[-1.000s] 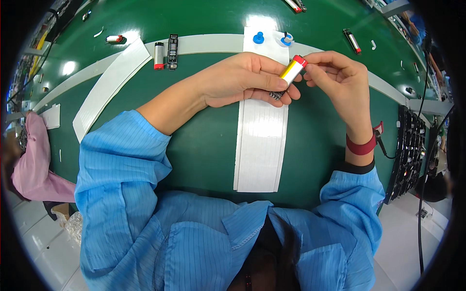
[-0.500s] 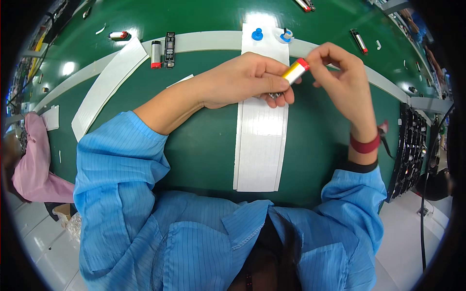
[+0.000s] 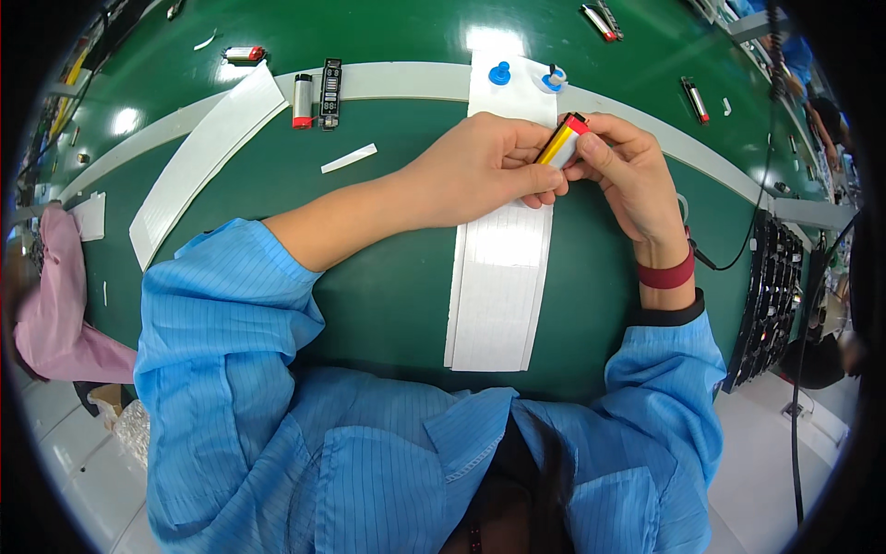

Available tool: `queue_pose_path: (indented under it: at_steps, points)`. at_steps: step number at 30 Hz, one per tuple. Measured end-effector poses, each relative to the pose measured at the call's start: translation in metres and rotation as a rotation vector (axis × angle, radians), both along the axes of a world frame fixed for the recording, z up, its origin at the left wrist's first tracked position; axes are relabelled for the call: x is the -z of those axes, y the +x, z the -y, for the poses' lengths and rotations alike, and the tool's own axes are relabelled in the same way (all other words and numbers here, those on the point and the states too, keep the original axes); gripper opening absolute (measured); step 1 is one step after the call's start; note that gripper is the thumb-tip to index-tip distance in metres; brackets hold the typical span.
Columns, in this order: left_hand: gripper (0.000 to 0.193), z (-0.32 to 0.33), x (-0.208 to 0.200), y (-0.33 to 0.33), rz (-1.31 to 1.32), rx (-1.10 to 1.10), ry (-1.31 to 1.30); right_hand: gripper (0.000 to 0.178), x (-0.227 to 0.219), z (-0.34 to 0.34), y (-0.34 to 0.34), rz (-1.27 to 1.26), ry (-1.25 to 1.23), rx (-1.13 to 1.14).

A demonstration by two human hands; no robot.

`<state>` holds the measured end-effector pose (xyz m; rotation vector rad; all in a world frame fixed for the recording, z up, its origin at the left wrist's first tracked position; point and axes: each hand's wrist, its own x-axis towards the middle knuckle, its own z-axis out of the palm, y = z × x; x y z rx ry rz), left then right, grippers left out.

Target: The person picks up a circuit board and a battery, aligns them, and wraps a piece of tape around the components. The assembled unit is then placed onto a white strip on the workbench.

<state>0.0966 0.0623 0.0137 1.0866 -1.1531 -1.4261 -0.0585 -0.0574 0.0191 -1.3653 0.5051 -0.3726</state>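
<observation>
A small cylindrical battery (image 3: 559, 148), silver with a yellow stripe and a red end, is held over the white strip sheet, tilted with the red end up and to the right. A dark edge runs along its upper left side. My left hand (image 3: 494, 164) is closed around its lower part, thumb on top, hiding that end. From the other side, my right hand (image 3: 626, 162) pinches the red end between thumb and fingers. Beneath the hands lies a long white sheet of adhesive strips (image 3: 499, 295). Two blue-based pieces, a blue knob (image 3: 499, 73) and a blue-and-white one (image 3: 553, 79), sit at its far end.
A red-ended battery (image 3: 302, 103) and a black display module (image 3: 329, 92) stand far left. A curved white sheet (image 3: 205, 166) and a loose white strip (image 3: 349, 158) lie nearby. More batteries lie beyond the pale rail (image 3: 406, 81). A black parts tray (image 3: 764, 300) borders the right; a pink sleeve (image 3: 65, 295), the left.
My right hand has moved left and down onto the battery's red end, and its fingers have closed there. The battery has turned a little, so its dark edge now shows.
</observation>
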Motion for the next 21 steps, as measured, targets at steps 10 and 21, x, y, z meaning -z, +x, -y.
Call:
queue_pose_path:
  at_steps: [10, 21]
  points:
    - [0.028, -0.001, 0.004, -0.006, 0.284, -0.124, 0.017, 0.023, 0.002, -0.012, 0.011, -0.025, -0.244, 0.137]
    - [0.034, 0.228, -0.015, 0.029, 1.277, -0.288, -0.650, 0.028, 0.016, 0.113, -0.025, -0.343, -1.140, 0.686]
